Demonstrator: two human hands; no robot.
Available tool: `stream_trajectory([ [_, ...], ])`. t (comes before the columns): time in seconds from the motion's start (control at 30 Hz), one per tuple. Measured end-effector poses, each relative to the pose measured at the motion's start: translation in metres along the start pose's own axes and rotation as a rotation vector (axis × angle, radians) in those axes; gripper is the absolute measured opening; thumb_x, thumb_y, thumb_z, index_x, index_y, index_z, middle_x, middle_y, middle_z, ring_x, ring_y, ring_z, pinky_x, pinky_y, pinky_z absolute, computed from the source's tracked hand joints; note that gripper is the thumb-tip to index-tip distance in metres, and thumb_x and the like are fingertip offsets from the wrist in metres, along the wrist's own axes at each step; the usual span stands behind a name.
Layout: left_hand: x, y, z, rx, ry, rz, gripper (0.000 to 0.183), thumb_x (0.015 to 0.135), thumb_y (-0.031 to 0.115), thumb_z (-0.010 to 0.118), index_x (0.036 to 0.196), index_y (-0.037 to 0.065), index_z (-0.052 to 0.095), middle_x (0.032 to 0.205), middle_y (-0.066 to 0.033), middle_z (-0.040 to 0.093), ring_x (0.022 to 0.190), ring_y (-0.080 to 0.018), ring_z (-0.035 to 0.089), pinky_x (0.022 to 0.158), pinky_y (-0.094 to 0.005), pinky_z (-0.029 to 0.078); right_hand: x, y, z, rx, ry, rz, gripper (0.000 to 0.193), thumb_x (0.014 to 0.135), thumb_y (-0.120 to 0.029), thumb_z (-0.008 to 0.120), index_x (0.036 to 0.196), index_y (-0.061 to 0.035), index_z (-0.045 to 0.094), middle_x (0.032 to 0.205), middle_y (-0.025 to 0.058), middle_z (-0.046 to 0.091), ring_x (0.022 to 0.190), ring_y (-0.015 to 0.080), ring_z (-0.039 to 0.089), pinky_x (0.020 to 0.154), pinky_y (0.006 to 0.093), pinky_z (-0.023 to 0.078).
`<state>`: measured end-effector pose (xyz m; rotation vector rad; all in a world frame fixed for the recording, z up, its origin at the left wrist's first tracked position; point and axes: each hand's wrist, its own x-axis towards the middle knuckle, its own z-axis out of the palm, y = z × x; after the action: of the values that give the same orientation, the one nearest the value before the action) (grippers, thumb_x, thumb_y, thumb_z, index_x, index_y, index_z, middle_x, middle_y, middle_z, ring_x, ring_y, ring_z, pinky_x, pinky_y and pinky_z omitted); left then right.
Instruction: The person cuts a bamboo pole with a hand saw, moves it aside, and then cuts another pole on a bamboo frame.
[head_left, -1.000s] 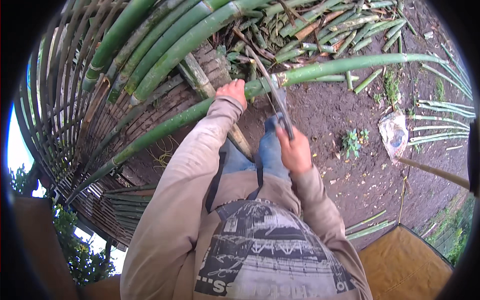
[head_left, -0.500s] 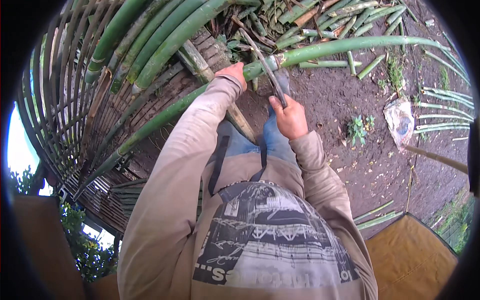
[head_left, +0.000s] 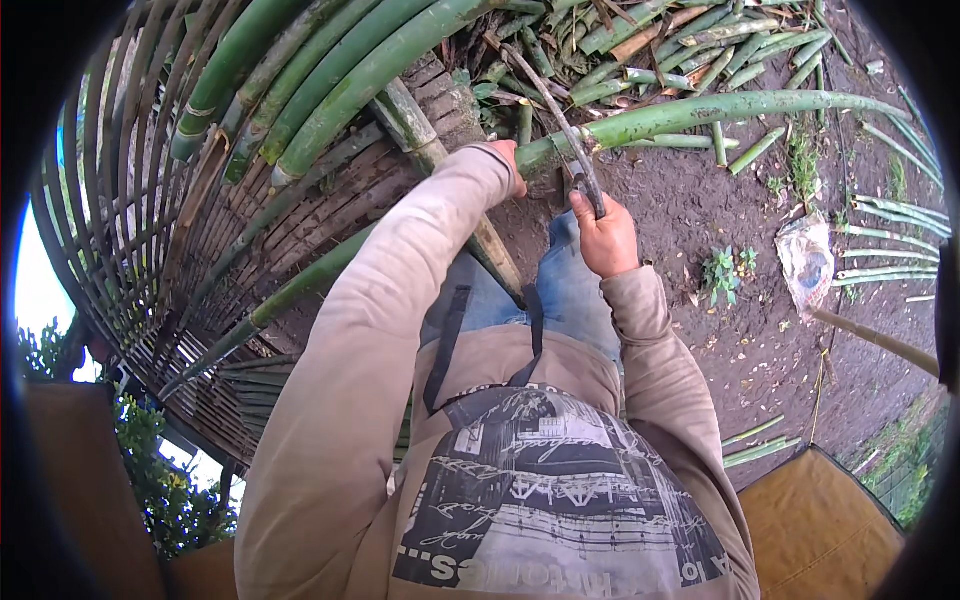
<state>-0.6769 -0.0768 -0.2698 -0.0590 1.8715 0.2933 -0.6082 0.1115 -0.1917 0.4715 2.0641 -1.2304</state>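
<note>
A long green bamboo pole (head_left: 720, 112) slants across in front of me from lower left to upper right. My left hand (head_left: 512, 165) is closed around it, with the fingers partly hidden behind the sleeve and pole. In my right hand (head_left: 606, 238) is the grip of a slim, curved bow saw (head_left: 545, 90). Its frame crosses the pole just right of my left hand, close to a pale joint. Whether the saw's teeth are in the bamboo cannot be made out. Under the pole, a pale wooden post (head_left: 495, 250) runs toward my legs.
Thick green bamboo stems (head_left: 370, 95) lean at upper left beside a slatted bamboo structure (head_left: 100, 200). Cut bamboo pieces (head_left: 700, 60) are heaped at the back. A whitish sack (head_left: 803, 262) lies on the muddy ground at right, near thin bamboo lengths (head_left: 890, 250) and a brown sheet (head_left: 820, 530).
Both hands and the bow saw appear slightly further right in the picture, as does much of the scene. The saw still crosses the pole, and both grips are kept.
</note>
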Motion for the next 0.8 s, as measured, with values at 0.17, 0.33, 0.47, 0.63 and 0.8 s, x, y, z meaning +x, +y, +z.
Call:
stream_trajectory([
  [0.17, -0.009, -0.010, 0.057, 0.003, 0.584, 0.085, 0.026, 0.076, 0.011, 0.060, 0.100, 0.009, 0.051, 0.094, -0.0136, 0.063, 0.092, -0.0355, 0.063, 0.079, -0.0462, 0.051, -0.025, -0.011, -0.022, -0.041, -0.025, 0.008, 0.028, 0.092, -0.029, 0.060, 0.090, -0.0015, 0.063, 0.070, 0.0213, 0.059, 0.067, 0.0420, 0.056, 0.061, 0.0404, 0.046],
  [0.33, -0.007, -0.018, 0.061, -0.051, 0.618, 0.076, 0.036, 0.069, 0.013, 0.067, 0.103, 0.010, 0.055, 0.093, -0.0141, 0.064, 0.091, -0.0345, 0.063, 0.080, -0.0450, 0.050, -0.153, -0.012, -0.107, -0.030, -0.128, 0.140, 0.014, 0.089, -0.014, 0.062, 0.097, -0.0016, 0.064, 0.066, 0.0173, 0.057, 0.058, 0.0255, 0.057, 0.058, 0.0352, 0.046],
  [0.47, -0.006, -0.017, 0.062, -0.021, 0.654, 0.107, 0.038, 0.068, 0.012, 0.069, 0.102, 0.011, 0.054, 0.092, -0.0137, 0.064, 0.088, -0.0347, 0.064, 0.078, -0.0450, 0.051, -0.047, -0.002, -0.039, -0.130, -0.043, -0.074, 0.022, 0.091, -0.025, 0.061, 0.090, -0.0028, 0.063, 0.072, 0.0217, 0.060, 0.066, 0.0400, 0.059, 0.060, 0.0410, 0.047],
  [0.63, -0.002, -0.013, 0.049, -0.001, 0.573, 0.078, 0.040, 0.067, 0.015, 0.071, 0.103, 0.011, 0.054, 0.098, -0.0137, 0.064, 0.091, -0.0344, 0.064, 0.079, -0.0446, 0.051, 0.029, -0.012, -0.002, -0.104, -0.043, -0.028, 0.033, 0.093, -0.036, 0.057, 0.088, -0.0039, 0.062, 0.077, 0.0237, 0.061, 0.079, 0.0451, 0.059, 0.065, 0.0472, 0.047],
  [0.8, -0.009, -0.015, 0.040, -0.039, 0.366, 0.009, 0.049, 0.068, 0.019, 0.070, 0.114, 0.012, 0.053, 0.108, -0.0140, 0.064, 0.101, -0.0334, 0.062, 0.088, -0.0432, 0.049, -0.127, -0.018, -0.089, -0.129, -0.129, 0.094, 0.017, 0.089, -0.018, 0.064, 0.089, -0.0012, 0.064, 0.064, 0.0173, 0.058, 0.062, 0.0346, 0.063, 0.058, 0.0375, 0.047],
])
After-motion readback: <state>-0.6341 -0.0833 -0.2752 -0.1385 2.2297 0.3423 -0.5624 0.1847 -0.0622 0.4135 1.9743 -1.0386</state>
